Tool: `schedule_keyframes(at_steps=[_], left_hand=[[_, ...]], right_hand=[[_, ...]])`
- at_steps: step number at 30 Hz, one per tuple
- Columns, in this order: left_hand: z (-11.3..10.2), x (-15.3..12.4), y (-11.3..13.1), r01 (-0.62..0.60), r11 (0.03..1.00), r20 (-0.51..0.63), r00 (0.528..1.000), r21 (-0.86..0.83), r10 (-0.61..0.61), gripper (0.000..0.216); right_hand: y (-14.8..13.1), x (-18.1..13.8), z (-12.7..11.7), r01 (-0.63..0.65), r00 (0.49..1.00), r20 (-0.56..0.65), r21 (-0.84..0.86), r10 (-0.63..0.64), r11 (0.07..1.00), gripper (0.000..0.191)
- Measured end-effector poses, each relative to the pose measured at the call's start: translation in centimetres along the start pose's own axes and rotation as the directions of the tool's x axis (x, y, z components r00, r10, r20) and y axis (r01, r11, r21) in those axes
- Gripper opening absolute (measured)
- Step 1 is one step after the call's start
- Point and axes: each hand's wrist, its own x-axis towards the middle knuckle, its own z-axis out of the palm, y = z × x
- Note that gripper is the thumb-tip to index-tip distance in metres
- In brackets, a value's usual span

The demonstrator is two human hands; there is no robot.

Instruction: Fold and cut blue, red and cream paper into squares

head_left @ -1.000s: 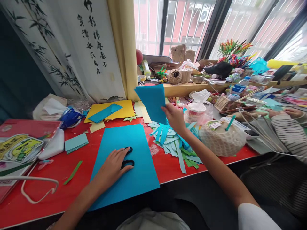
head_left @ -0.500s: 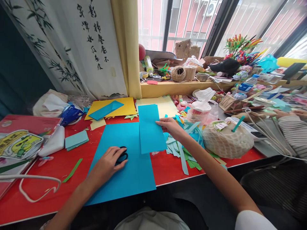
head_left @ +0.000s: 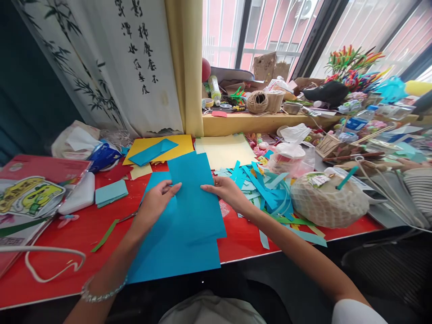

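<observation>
A smaller blue paper sheet [head_left: 195, 198] lies over a larger blue sheet [head_left: 175, 256] on the red table [head_left: 50, 279]. My left hand [head_left: 155, 201] pinches the smaller sheet's left edge. On its right edge is my right hand [head_left: 225, 191], thumb on top and fingers closed on the paper. A thin metal tip [head_left: 127, 218] pokes out left of my left wrist; I cannot tell whether it belongs to the black-handled scissors, which are out of sight.
A heap of blue and green paper strips [head_left: 265, 186] lies right of my right hand, beside a netted coconut with a straw [head_left: 329, 202]. Yellow sheets [head_left: 226, 150], a light blue pad [head_left: 111, 192] and a green strip [head_left: 104, 235] surround the work. Another person's striped sleeve [head_left: 418, 191] is at the far right.
My right hand brought the smaller blue sheet down and left onto the larger one. My left hand left the scissors and took the sheet's left edge. The scissors are now hidden.
</observation>
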Motion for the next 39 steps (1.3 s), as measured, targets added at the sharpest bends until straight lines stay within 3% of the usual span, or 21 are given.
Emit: schedule_keyframes(at_steps=[2, 4, 6, 8, 11, 13, 15, 17, 21, 23, 26, 29, 33, 39], left_hand=[[0.3, 0.4, 0.5, 0.016, 0.990, -0.019, 1.000, -0.142, -0.018, 0.044], [-0.3, 1.2, -0.5, -0.002, 0.989, -0.081, 0.997, -0.148, -0.010, 0.038], [-1.3, 2.0, -2.4, 0.004, 0.999, -0.101, 0.995, -0.044, -0.008, 0.037], [-2.3, 2.8, -4.1, 0.043, 0.984, -0.042, 0.998, 0.174, -0.036, 0.035], [-2.5, 3.3, -4.4, 0.032, 0.932, -0.069, 0.998, 0.360, -0.007, 0.042], [-1.8, 3.2, -2.9, -0.025, 0.967, -0.100, 0.994, 0.253, 0.052, 0.049], [-0.7, 2.9, -0.7, -0.086, 0.996, -0.041, 0.996, -0.007, 0.085, 0.048], [0.3, 2.8, 1.4, -0.103, 0.965, -0.008, 0.995, -0.242, 0.104, 0.045], [1.3, 3.1, 3.0, -0.074, 0.895, -0.067, 0.996, -0.441, 0.050, 0.033], [1.3, 3.3, 2.7, -0.070, 0.861, -0.060, 0.997, -0.504, 0.046, 0.031], [1.2, 3.5, 2.3, -0.027, 0.834, -0.004, 1.000, -0.551, 0.030, 0.030], [1.3, 3.6, 2.5, -0.005, 0.812, 0.020, 1.000, -0.584, 0.021, 0.029], [1.5, 3.5, 2.8, -0.046, 0.788, -0.030, 0.999, -0.613, 0.034, 0.029], [1.4, 3.5, 2.0, -0.132, 0.745, -0.125, 0.990, -0.654, 0.066, 0.024]], right_hand=[[0.3, -0.3, -0.1, 0.010, 1.000, 0.010, 0.005, -0.010, 1.000, 0.034], [0.8, -0.4, -0.7, 0.030, 0.999, -0.014, 0.018, -0.030, 0.999, 0.034], [1.3, -0.6, -1.7, 0.038, 0.996, -0.075, 0.007, -0.038, 0.999, 0.033], [1.7, -0.8, -2.7, 0.029, 0.993, -0.119, 0.018, -0.027, 0.999, 0.032], [1.9, -1.0, -3.4, 0.023, 0.994, -0.105, 0.115, -0.011, 0.993, 0.031], [1.7, -1.2, -3.2, 0.029, 0.996, -0.084, 0.161, -0.016, 0.986, 0.030], [1.6, -1.3, -2.4, 0.030, 0.999, -0.041, 0.192, -0.023, 0.981, 0.029], [1.5, -1.3, -1.6, 0.015, 0.999, 0.030, 0.208, -0.022, 0.978, 0.030], [1.2, -1.1, -1.2, -0.028, 0.996, 0.085, 0.059, 0.023, 0.998, 0.037], [0.4, -0.5, -1.9, 0.011, 1.000, -0.013, -0.120, -0.012, 0.993, 0.040], [-2.1, 1.6, -3.0, 0.186, 0.951, -0.154, -0.402, -0.267, 0.897, 0.041], [-5.1, 4.6, -2.6, 0.326, 0.909, 0.000, -0.625, -0.417, 0.710, 0.036], [-7.3, 7.7, 0.2, 0.413, 0.910, 0.283, -0.690, -0.304, 0.595, 0.022], [-7.3, 8.7, 2.5, 0.370, 0.929, 0.285, -0.730, -0.236, 0.575, 0.015]])
